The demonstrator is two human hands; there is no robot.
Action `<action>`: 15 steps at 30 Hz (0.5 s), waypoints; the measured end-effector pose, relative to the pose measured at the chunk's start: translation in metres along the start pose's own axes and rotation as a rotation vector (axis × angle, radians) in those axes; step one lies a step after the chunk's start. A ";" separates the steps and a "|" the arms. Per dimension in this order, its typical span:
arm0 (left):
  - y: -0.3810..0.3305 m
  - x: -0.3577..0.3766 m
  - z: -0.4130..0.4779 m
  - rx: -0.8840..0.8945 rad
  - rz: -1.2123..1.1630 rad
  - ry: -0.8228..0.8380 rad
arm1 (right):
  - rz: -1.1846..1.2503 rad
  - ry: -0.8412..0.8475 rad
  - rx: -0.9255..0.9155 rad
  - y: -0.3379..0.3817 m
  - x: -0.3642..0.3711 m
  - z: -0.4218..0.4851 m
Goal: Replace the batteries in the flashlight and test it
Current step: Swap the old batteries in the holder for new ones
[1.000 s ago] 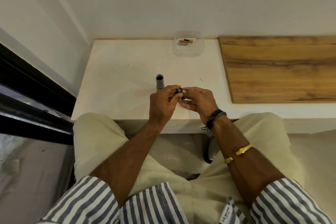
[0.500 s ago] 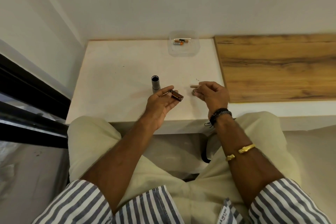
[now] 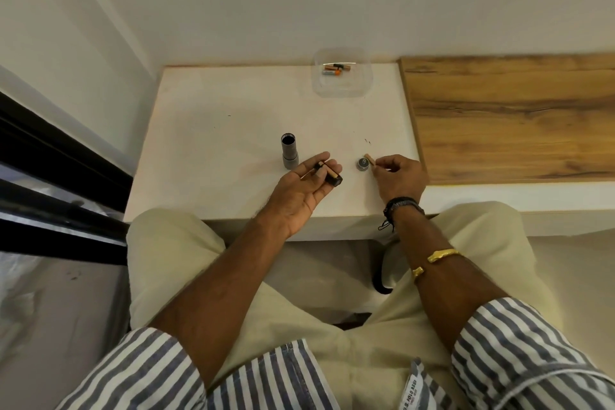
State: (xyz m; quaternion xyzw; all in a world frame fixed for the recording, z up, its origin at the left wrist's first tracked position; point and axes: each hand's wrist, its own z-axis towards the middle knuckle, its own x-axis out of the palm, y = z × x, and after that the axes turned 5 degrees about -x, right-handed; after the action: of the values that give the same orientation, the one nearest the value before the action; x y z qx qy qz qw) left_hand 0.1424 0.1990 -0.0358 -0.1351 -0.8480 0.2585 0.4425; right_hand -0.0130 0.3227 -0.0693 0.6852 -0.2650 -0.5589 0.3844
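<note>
The grey flashlight body (image 3: 289,152) stands upright on the white table (image 3: 216,130), its open end up. My left hand (image 3: 304,191) lies palm up just right of it, fingers curled around a black battery holder (image 3: 330,175) with batteries in it. My right hand (image 3: 397,176) pinches a small tan battery (image 3: 369,159) between thumb and fingertips, right beside the round dark tail cap (image 3: 362,164) that rests on the table.
A clear plastic container (image 3: 342,76) with several batteries (image 3: 335,69) sits at the table's back edge. A wooden board (image 3: 512,116) adjoins the table on the right. A dark window frame (image 3: 50,156) runs along the left. My knees are under the front edge.
My hands, together on the battery holder a second ago, have moved apart. The left keeps the holder, palm up; the right went right with one battery, down beside the tail cap.
</note>
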 end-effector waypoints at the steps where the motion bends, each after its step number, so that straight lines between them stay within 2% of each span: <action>1: -0.001 0.000 0.000 0.000 0.005 0.018 | -0.022 0.009 -0.010 0.000 0.000 0.000; 10: -0.001 0.003 -0.004 0.002 0.053 0.077 | -0.048 0.059 0.004 0.002 -0.002 -0.002; 15: -0.003 0.002 -0.005 -0.002 0.073 0.066 | -0.028 -0.018 -0.081 0.016 -0.009 -0.009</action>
State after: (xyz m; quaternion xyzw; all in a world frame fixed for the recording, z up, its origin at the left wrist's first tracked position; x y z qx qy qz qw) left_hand 0.1455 0.1988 -0.0308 -0.1747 -0.8277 0.2690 0.4605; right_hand -0.0050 0.3232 -0.0508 0.6675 -0.2362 -0.5808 0.4017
